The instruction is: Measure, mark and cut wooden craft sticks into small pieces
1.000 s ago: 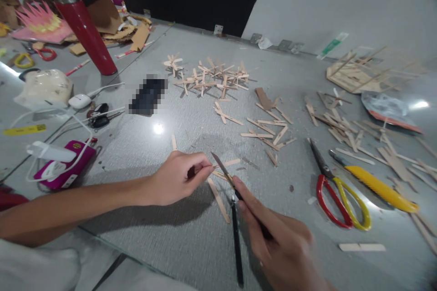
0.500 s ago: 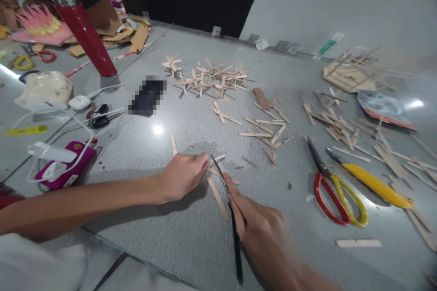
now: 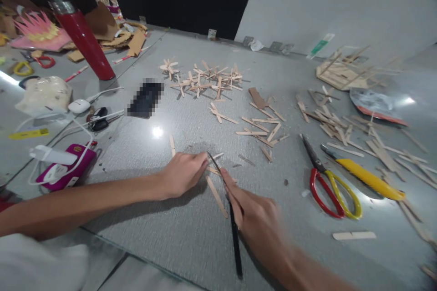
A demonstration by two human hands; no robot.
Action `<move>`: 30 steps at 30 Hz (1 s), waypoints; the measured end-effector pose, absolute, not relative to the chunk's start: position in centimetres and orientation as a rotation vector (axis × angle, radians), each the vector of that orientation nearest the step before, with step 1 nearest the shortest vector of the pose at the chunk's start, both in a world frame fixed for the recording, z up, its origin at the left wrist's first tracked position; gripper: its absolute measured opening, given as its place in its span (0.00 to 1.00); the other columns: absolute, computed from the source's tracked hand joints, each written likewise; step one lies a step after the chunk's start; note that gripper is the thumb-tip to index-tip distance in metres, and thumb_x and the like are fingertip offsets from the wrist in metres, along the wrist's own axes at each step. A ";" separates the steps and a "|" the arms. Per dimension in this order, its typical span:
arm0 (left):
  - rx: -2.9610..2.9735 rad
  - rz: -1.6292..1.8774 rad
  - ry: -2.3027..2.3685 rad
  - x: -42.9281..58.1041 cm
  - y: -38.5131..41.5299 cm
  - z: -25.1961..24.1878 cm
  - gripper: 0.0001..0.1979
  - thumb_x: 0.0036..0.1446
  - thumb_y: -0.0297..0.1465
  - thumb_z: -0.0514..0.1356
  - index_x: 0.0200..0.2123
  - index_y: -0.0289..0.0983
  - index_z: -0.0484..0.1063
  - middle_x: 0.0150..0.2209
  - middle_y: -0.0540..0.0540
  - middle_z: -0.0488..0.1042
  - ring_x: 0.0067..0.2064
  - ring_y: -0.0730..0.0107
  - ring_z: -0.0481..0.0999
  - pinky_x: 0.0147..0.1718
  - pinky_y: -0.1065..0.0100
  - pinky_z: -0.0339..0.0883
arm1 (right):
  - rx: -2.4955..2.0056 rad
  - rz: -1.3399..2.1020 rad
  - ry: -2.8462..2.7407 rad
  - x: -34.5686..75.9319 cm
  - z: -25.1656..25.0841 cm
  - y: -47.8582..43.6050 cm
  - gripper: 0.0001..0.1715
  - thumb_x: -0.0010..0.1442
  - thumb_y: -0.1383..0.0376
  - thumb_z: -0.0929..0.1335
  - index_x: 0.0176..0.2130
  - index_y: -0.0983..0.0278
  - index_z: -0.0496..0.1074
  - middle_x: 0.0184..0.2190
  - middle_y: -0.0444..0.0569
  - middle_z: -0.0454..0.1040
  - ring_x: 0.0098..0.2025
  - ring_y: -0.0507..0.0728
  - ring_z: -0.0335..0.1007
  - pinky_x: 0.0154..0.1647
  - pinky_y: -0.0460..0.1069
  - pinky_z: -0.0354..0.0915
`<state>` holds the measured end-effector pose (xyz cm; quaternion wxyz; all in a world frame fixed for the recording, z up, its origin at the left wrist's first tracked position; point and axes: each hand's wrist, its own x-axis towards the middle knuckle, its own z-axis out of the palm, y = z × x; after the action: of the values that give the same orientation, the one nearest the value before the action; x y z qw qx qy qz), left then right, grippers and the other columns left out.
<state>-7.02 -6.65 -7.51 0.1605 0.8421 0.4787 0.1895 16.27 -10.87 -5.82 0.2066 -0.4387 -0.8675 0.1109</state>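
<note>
My left hand (image 3: pixel 186 173) is closed in a pinch on a wooden craft stick (image 3: pixel 216 157), whose far end shows past the fingertips. In my right hand (image 3: pixel 251 204) is a slim black file-like tool (image 3: pixel 235 241), held with the index finger stretched along it. Its narrow dark tip crosses the stick beside my left fingers. Just below, a loose craft stick (image 3: pixel 217 196) lies on the table between my hands. Another craft stick (image 3: pixel 172 145) lies behind my left hand, partly covered by it.
Star-shaped stick pieces (image 3: pixel 198 81) stand at the back. Loose sticks (image 3: pixel 262 127) lie right of centre. Scissors (image 3: pixel 317 168), a yellow cutter (image 3: pixel 368 177) and more sticks are on the right. Leftward are a red flask (image 3: pixel 83 38), a phone (image 3: pixel 146 98) and a purple power bank (image 3: pixel 73 163).
The view has shifted slightly, so things on the right appear a little further left. Both hands keep their grips; the tool has barely moved against the stick.
</note>
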 end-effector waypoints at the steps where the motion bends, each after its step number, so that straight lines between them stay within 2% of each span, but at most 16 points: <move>1: 2.407 0.546 1.360 -7.0 -6.6 -7.5 0.14 0.75 0.31 0.45 0.36 0.38 0.64 0.24 0.51 0.68 0.23 0.69 0.67 0.25 0.69 0.56 | -1.239 0.307 -2.416 16.3 -5.7 -11.1 0.29 0.72 0.74 0.58 0.68 0.69 0.69 0.20 0.44 0.76 0.18 0.50 0.68 0.24 0.42 0.66; 4: 2.430 0.549 1.290 -7.3 -6.4 -7.5 0.13 0.74 0.30 0.46 0.35 0.38 0.64 0.24 0.52 0.67 0.23 0.70 0.67 0.25 0.69 0.56 | -1.249 0.332 -2.409 16.2 -5.8 -10.8 0.27 0.73 0.72 0.58 0.66 0.72 0.71 0.19 0.45 0.76 0.17 0.50 0.67 0.23 0.42 0.65; 10: 2.433 0.573 1.293 -7.3 -6.5 -7.8 0.14 0.75 0.30 0.46 0.35 0.39 0.64 0.24 0.53 0.66 0.23 0.70 0.67 0.25 0.70 0.56 | -1.214 0.450 -2.361 16.1 -5.9 -10.0 0.27 0.74 0.71 0.58 0.66 0.71 0.70 0.25 0.50 0.82 0.21 0.50 0.74 0.27 0.42 0.68; 16: 2.451 0.568 1.286 -7.3 -6.5 -8.0 0.14 0.75 0.31 0.46 0.36 0.38 0.66 0.24 0.51 0.69 0.23 0.68 0.69 0.26 0.68 0.58 | -1.250 0.420 -2.351 16.0 -5.2 -10.3 0.26 0.75 0.67 0.59 0.64 0.73 0.73 0.19 0.46 0.76 0.17 0.50 0.66 0.23 0.42 0.64; 21: 2.468 0.549 1.266 -7.3 -6.5 -7.9 0.13 0.74 0.30 0.47 0.37 0.38 0.67 0.25 0.50 0.71 0.25 0.68 0.71 0.27 0.69 0.61 | -1.213 0.513 -2.338 15.6 -5.2 -9.2 0.26 0.76 0.66 0.59 0.63 0.75 0.73 0.20 0.45 0.75 0.18 0.48 0.66 0.25 0.41 0.65; 26: 2.448 0.557 1.339 -7.1 -6.6 -8.0 0.15 0.75 0.30 0.46 0.36 0.38 0.67 0.25 0.51 0.71 0.24 0.69 0.70 0.27 0.69 0.60 | -1.310 0.438 -2.351 16.0 -5.0 -10.7 0.26 0.74 0.68 0.59 0.64 0.71 0.73 0.20 0.49 0.79 0.17 0.51 0.69 0.22 0.43 0.65; 30: 2.465 0.550 1.262 -7.3 -6.4 -7.9 0.13 0.74 0.30 0.47 0.36 0.38 0.67 0.24 0.51 0.70 0.24 0.68 0.70 0.26 0.69 0.59 | -1.279 0.434 -2.345 15.9 -5.3 -10.2 0.26 0.75 0.67 0.59 0.63 0.72 0.73 0.21 0.50 0.80 0.17 0.51 0.70 0.23 0.43 0.66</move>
<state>-7.27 -6.40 -7.89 0.1586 0.8620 0.4413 0.1924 15.86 -10.17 -5.26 0.2160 -0.4616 -0.8460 0.1567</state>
